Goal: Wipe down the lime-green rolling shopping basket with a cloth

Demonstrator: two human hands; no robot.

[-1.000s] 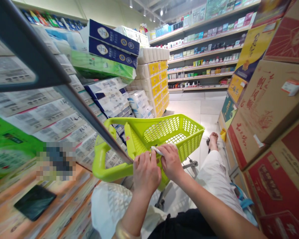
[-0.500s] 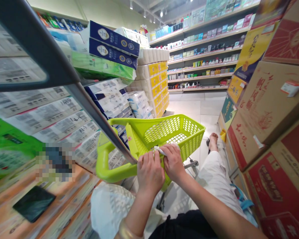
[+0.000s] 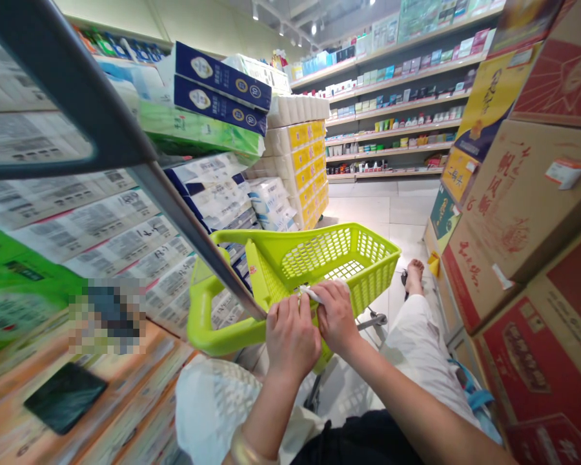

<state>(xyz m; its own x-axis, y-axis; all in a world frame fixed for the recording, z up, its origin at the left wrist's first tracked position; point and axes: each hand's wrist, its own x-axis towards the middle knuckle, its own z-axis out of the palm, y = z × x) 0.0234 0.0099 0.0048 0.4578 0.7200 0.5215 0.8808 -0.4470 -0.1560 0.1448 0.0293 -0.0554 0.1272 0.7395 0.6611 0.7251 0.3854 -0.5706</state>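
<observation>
Apparently wiping, your right hand (image 3: 337,316) pinches a crumpled white cloth (image 3: 313,296) at the lime-green plastic basket (image 3: 374,279); your left hand (image 3: 294,337) curls alongside, grip unclear; the next stroke needs bracing.

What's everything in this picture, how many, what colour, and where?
shopping cart: 1, lime green, middle
white strip: 1, white, at the hands
pole: 1, grey, slanting from upper left
dark blue packs: 2, dark blue, upper left
green packs: at least 2, green, left
tall stack: many packs, yellow and white, behind the cart
orange packs: several, orange, lower left
flat dark device: 1, black, on the orange packs
shelves: several, pale, far wall
cartons: several, mostly brown and red, right
trousers: 1 pair, white, lower middle
bangle: 1, gold, left wrist
foot: 1, toes showing, right of the cart
left hand: 1, beside the white strip
right hand: 1, on the white strip
</observation>
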